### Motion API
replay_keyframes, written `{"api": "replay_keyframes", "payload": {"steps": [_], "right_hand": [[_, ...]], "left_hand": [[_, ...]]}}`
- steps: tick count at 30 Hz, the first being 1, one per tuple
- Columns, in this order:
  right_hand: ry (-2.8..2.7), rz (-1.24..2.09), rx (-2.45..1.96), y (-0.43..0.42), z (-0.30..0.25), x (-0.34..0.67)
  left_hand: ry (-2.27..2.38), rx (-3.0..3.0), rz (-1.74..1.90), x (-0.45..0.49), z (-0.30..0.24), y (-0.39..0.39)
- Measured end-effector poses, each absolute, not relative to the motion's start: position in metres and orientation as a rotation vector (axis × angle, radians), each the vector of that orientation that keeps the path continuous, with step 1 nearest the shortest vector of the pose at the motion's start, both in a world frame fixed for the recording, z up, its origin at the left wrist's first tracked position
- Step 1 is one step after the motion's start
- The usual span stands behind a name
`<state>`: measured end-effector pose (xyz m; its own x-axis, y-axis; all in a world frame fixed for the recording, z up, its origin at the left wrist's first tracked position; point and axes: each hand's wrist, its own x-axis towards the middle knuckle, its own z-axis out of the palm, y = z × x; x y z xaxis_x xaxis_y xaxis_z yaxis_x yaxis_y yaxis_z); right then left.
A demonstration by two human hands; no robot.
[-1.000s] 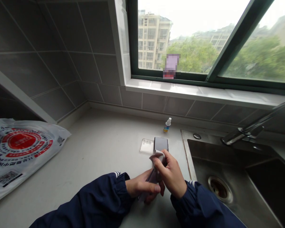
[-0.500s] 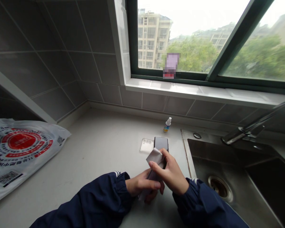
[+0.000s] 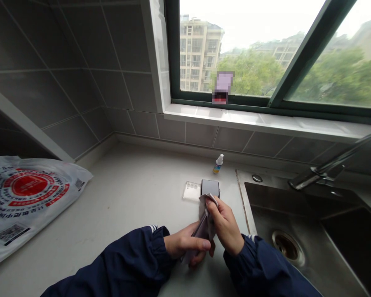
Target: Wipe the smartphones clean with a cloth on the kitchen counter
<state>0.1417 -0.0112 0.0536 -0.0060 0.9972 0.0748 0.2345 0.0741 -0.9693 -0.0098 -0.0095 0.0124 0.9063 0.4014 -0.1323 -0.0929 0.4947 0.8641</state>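
Observation:
My left hand (image 3: 190, 244) is closed round a flat grey-mauve strip, its thumb lying across the front. The strip looks like part of a thin grey cloth (image 3: 200, 231), though I cannot tell whether a flat thing lies inside it. Higher up, my right hand (image 3: 224, 222) pinches the bunched top of the cloth between thumb and fingers. Just beyond this hand a dark-screened phone (image 3: 210, 187) lies on the counter, its near end hidden. Beside it on the left rests a clear phone case (image 3: 191, 191). A small spray bottle (image 3: 218, 164) with a white top stands upright behind the phone.
A white plastic bag (image 3: 34, 202) with red and black print lies at the left of the pale counter (image 3: 126, 198). On the right is a steel sink (image 3: 247, 214) with a faucet (image 3: 309, 177). A window ledge (image 3: 235, 117) runs along the back.
My right hand has shifted its grip, and the cloth's top corner, spread out to the left before, is now bunched under its thumb. My left hand has barely moved.

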Motion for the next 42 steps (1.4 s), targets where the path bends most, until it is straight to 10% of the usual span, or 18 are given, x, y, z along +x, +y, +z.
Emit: {"api": "replay_keyframes", "payload": {"steps": [42], "right_hand": [[-1.384, 0.83, -1.232, -0.029, 0.026, 0.152]], "left_hand": [[0.264, 0.535, 0.344, -0.007, -0.005, -0.007]]}}
